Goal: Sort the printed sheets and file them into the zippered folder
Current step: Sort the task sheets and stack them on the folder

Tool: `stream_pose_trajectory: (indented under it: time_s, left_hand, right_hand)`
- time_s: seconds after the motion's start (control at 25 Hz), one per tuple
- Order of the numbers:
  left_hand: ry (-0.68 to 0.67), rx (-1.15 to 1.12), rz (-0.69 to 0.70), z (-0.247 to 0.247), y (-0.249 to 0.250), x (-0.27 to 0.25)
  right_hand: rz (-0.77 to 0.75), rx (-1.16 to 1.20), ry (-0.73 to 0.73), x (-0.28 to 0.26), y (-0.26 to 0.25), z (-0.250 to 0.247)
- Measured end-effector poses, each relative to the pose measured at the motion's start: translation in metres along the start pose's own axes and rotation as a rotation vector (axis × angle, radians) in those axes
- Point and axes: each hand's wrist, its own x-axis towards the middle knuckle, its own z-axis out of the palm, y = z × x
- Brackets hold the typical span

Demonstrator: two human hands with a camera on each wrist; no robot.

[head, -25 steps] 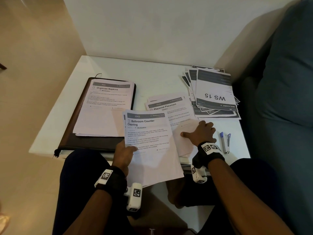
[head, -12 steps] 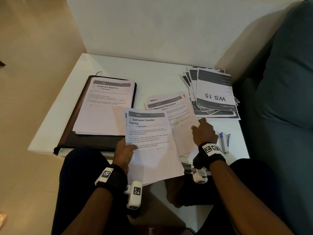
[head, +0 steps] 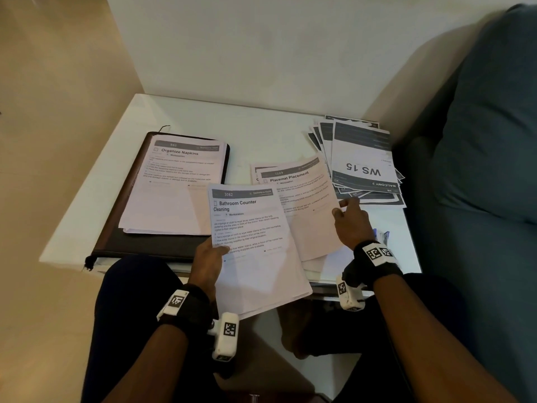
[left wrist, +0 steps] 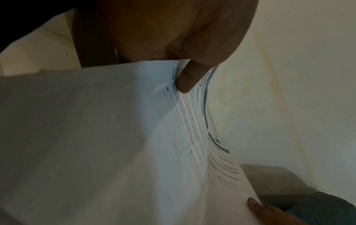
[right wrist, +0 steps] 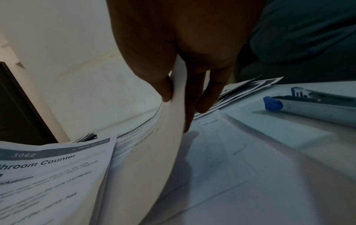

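A: What differs from a second ago?

B: The right hand [head: 350, 223] lay flat then, pressing the loose pile. Now it pinches the right edge of the "Placemat Placement" sheet [head: 302, 199], thumb [right wrist: 163, 85] on the printed face and fingers behind, and that edge curls up off the pile.

A: And the left hand [head: 207, 255]?

B: Unchanged. It grips the "Bathroom Counter Cleaning" bundle [head: 255, 245] at its left edge, thumb [left wrist: 189, 76] pressed on top and fingers hidden underneath. The bundle's lower half overhangs the table [head: 255, 123] edge toward the person's lap.

A: Where is the zippered folder [head: 125, 245]?

B: Well left of the left fingers, closed flat, with the "Organize Napkins" stack [head: 174, 184] on it.

A: What lies around the right fingers?

B: Just beyond the fingertips sits the fanned "WS 15" stack [head: 363, 167]. To the right of them, near the table's right edge, lies a blue-tipped pen [right wrist: 308, 102]. Bare tabletop lies beyond the sheets, up to the wall.
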Motion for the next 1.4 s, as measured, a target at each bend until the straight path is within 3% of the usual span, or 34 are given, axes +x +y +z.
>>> stream_pose_trajectory:
  time_s: [0.12, 0.24, 0.36, 0.6, 0.88, 1.12, 1.4]
  left_hand:
    - [-0.001, 0.0, 0.002, 0.0, 0.0, 0.001]
    - [0.003, 0.003, 0.026, 0.0, -0.002, 0.002]
    - [-0.006, 0.041, 0.102, 0.0, -0.007, 0.003]
    - [-0.047, 0.065, 0.162, 0.0, -0.005, -0.001]
    - [-0.035, 0.13, 0.286, 0.0, -0.011, 0.004]
    - [-0.059, 0.195, 0.377, -0.003, -0.012, 0.005]
    - [-0.016, 0.155, 0.364, -0.002, -0.012, 0.006]
  right_hand:
    - [-0.037, -0.06, 0.046, -0.004, 0.003, 0.002]
    - [-0.097, -0.08, 0.193, -0.006, 0.007, 0.0]
    - [-0.075, 0.059, 0.269, -0.01, 0.003, -0.011]
    - [-0.04, 0.235, 0.182, -0.009, 0.017, -0.029]
    - [0.104, 0.601, 0.435, -0.006, 0.011, -0.052]
    - [0.191, 0.79, 0.302, -0.008, 0.009, -0.046]
    - [0.241, 0.851, 0.235, -0.009, 0.007, -0.032]
